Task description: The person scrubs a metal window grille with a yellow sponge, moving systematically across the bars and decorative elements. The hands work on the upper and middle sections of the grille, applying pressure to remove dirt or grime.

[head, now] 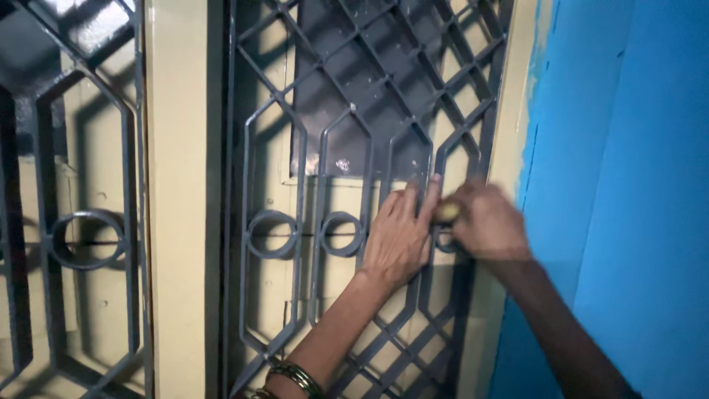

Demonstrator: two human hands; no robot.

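A grey metal window grille [332, 148] with diamond shapes and rings covers a cream window frame. My left hand [399, 233] lies flat against the grille bars near its right side, fingers pointing up. My right hand [484, 222] is closed around a small yellowish object [447, 213], pressed against the grille beside my left fingertips. The object is blurred and mostly hidden by my fingers. Green bangles [295, 378] sit on my left wrist.
A second grille panel [81, 222] with a ring stands at the left, separated by a cream upright post [177, 222]. A bright blue wall [628, 185] fills the right side. Dark glass [362, 81] shows behind the upper bars.
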